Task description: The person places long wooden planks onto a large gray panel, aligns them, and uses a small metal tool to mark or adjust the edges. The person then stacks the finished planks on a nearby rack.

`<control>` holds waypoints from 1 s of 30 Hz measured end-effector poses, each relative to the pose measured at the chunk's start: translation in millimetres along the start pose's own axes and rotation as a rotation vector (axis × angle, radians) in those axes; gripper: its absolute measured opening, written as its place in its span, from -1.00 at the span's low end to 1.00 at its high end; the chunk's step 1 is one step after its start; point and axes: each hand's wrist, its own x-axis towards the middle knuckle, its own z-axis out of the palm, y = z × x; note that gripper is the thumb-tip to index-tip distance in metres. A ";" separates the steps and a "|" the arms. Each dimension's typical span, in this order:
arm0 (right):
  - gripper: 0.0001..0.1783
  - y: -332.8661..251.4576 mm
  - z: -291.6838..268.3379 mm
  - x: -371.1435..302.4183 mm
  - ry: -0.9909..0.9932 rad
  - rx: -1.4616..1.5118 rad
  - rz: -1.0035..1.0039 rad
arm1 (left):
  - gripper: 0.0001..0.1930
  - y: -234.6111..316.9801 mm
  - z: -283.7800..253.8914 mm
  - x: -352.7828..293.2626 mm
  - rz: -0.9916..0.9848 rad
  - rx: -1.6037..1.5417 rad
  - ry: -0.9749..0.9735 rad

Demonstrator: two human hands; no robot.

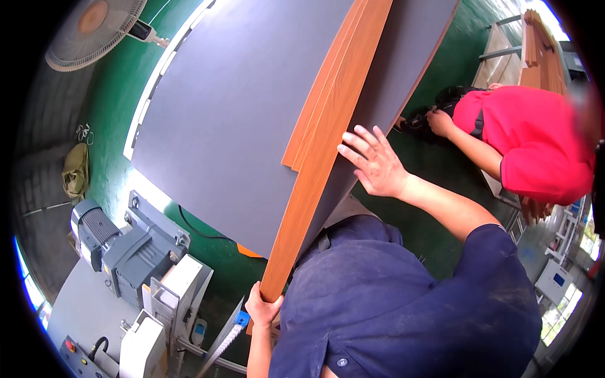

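Note:
A long brown wood-grain board (315,183) runs from the far edge of a large grey panel (214,113) to my body. My left hand (263,307) is closed around its near end, which sticks out past the panel's corner. Farther up, my right hand (378,165) is open, fingers spread, beside the board's right edge. Its fingertips lie at that edge; whether they touch the wood I cannot tell. Shorter boards (315,113) of the same colour lie along the left side of the long one, their near ends stopping partway down.
A grey motor unit (135,249) stands at the lower left beside a control box with a red button (70,346). At the upper left is a fan (94,31). A co-worker in a red shirt (535,138) stands at the right, near a rack of stacked brown boards (543,57).

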 end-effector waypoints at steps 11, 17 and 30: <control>-0.24 12.1 -15.7 18.4 0.043 0.030 0.065 | -0.30 29.1 9.8 37.5 0.110 0.007 0.086; -0.47 1.8 -20.8 45.7 0.174 0.207 0.017 | -0.23 58.0 -3.0 58.2 0.114 0.101 0.068; -0.63 129.0 44.8 103.3 0.090 1.092 0.736 | -0.12 62.8 9.4 48.1 0.036 0.227 0.155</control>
